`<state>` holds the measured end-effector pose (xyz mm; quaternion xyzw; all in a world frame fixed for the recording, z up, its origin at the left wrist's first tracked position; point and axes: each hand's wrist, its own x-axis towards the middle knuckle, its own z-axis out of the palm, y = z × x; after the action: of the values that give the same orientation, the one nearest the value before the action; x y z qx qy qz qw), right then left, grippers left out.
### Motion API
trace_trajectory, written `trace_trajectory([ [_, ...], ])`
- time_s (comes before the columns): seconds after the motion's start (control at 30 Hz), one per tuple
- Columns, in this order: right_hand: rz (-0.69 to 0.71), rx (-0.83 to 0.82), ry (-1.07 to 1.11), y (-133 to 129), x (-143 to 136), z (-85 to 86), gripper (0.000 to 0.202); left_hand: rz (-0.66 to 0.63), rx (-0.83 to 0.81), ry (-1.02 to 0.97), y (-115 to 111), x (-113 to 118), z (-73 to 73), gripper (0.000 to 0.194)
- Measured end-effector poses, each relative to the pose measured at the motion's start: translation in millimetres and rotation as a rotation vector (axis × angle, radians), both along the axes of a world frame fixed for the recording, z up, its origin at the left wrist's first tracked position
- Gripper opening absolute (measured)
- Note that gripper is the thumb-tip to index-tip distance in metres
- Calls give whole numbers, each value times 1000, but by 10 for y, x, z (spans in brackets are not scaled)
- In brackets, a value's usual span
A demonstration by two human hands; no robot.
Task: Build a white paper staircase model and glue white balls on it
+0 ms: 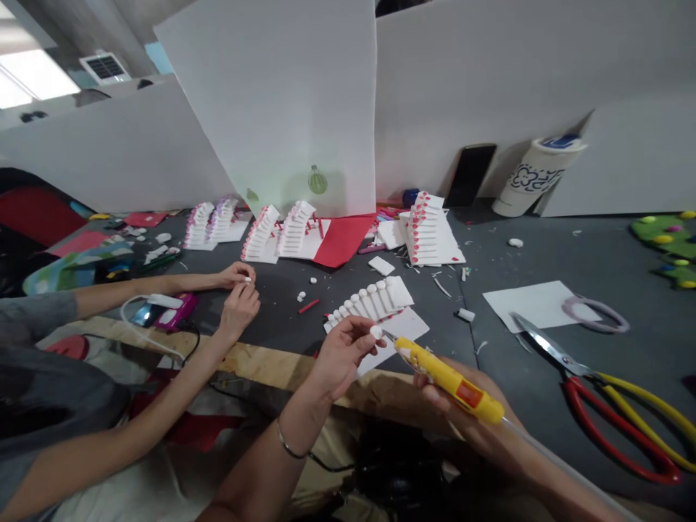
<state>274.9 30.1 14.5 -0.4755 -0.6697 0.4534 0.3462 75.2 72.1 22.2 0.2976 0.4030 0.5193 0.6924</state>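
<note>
Closest to us is our right hand point(462, 406), low in the picture, wrapped tight around a yellow glue gun point(449, 378). Its thin tip points up and left at a small white foam piece point(375, 332). Our left hand point(340, 355) pinches that little piece between its fingertips, and a thin bracelet point(288, 446) sits on the wrist. Tip and piece are almost touching (we cannot tell if glue is out yet). Just behind the piece, on the grey table point(544, 246), lies a white card point(380, 319) with a row of white stems standing along it. More finished cards with red dots point(429, 232) stand farther back, near a red sheet point(342, 239) and a tall white board point(283, 101). Big scissors with red and yellow handles point(614, 406) lie open to our right, beside a white paper point(536, 304) and a ring of tape point(595, 313). A paper cup point(536, 177) leans against the back wall. Another person's hands point(238, 290) work to our left, fingers closed on something tiny and white. We think the hot tip could burn our fingertips, since they sit so close. Too much glue could drip on the card, and the tiny piece could slip because our hold is so small.
</note>
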Motion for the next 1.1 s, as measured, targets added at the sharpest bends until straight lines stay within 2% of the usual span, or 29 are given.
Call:
trace_trajectory([
  [0.23,3,60,-46,-8,-50,47,29,-31,2,-20,-2,0,7,36],
  [0.37,-20,61,11,-28,-34,103,28,-26,21,-11,-12,-16,12,37],
  [0.43,-103,43,50,-22,-37,104,23,-39,26,6,-30,-15,19,37],
  [0.5,-251,16,69,0,-55,79,19,-74,30,20,-60,4,28,36],
  [0.6,-402,-37,90,42,-84,20,24,-140,37,32,-111,64,33,35],
  [0.73,-351,-70,98,57,-80,-10,30,-202,45,49,-155,167,11,36],
  [0.97,-331,18,41,50,-70,119,24,-232,37,34,-190,286,5,35],
  [1.03,-421,13,36,86,-44,141,28,-239,5,-3,-182,284,22,35],
  [1.1,-572,-47,60,162,24,138,34,-245,-36,-58,-169,259,37,34],
])
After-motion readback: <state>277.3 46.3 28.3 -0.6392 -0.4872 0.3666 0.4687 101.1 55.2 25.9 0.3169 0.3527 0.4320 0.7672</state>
